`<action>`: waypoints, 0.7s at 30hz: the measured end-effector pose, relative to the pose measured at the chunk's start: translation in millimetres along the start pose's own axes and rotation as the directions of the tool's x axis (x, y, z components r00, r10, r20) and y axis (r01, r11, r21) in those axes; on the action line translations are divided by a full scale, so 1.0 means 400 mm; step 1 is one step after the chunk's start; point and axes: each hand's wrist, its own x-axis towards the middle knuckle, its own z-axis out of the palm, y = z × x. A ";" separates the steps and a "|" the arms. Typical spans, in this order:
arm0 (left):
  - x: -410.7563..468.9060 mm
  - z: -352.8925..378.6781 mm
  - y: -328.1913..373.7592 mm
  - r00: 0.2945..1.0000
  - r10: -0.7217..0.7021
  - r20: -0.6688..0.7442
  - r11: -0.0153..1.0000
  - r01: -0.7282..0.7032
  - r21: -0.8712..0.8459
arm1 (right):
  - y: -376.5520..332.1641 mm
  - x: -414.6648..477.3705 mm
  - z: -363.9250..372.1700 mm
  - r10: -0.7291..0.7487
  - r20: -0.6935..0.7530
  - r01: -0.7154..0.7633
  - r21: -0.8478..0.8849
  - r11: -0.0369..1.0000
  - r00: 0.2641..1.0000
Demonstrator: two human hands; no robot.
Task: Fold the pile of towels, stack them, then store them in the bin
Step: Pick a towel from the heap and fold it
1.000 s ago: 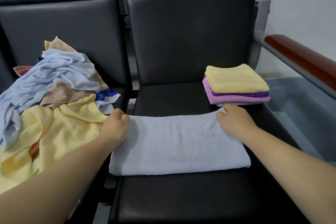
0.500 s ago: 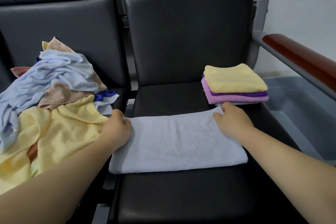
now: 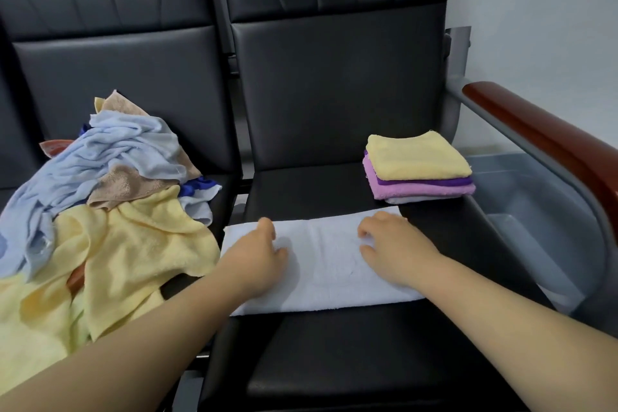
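I am smoothing the white towel (image 3: 321,267), which is lying just in front of the folded stack (image 3: 418,167). My left hand (image 3: 257,257) and right hand (image 3: 394,247) are pressing flat on it, fingers relaxed, gripping nothing. Next, I judge: pinching one short end, folding across.

- No text, label, brand, number or sign can be read anywhere in the view.
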 end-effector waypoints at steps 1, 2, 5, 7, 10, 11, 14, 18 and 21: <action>-0.013 0.009 0.019 0.999 0.037 0.024 0.999 -0.037 0.027 | -0.002 -0.005 0.005 -0.020 0.040 0.021 -0.032 0.999 0.999; -0.022 0.018 0.033 0.997 0.076 0.030 0.995 -0.077 0.063 | -0.001 -0.008 0.007 -0.019 0.055 0.022 -0.056 0.998 0.998; -0.017 0.049 0.051 0.986 0.155 0.061 0.978 -0.162 0.129 | 0.001 -0.019 0.001 0.041 0.056 -0.034 -0.132 0.991 0.998; 0.011 0.060 0.054 0.971 0.202 0.125 0.955 -0.224 0.194 | -0.005 -0.032 -0.009 0.075 0.081 -0.060 -0.174 0.983 0.994; 0.057 0.061 0.050 0.955 0.220 0.199 0.908 -0.275 0.316 | -0.032 -0.066 -0.025 0.054 0.151 -0.031 -0.154 0.988 0.987; 0.069 0.061 0.045 0.957 0.202 0.208 0.899 -0.266 0.349 | -0.042 -0.079 -0.026 0.028 0.172 -0.007 -0.125 0.992 0.985; 0.069 0.057 0.029 0.985 0.171 0.034 0.921 -0.172 0.348 | -0.071 -0.109 -0.022 -0.065 0.225 0.072 -0.023 0.997 0.972; 0.023 0.054 0.023 0.990 0.115 -0.084 0.979 -0.099 0.176 | -0.071 -0.113 -0.020 -0.097 0.232 0.089 0.045 0.995 0.968; -0.023 0.039 0.019 0.994 0.056 0.097 0.992 -0.044 -0.118 | -0.061 -0.109 -0.016 -0.098 0.220 0.077 0.105 0.992 0.971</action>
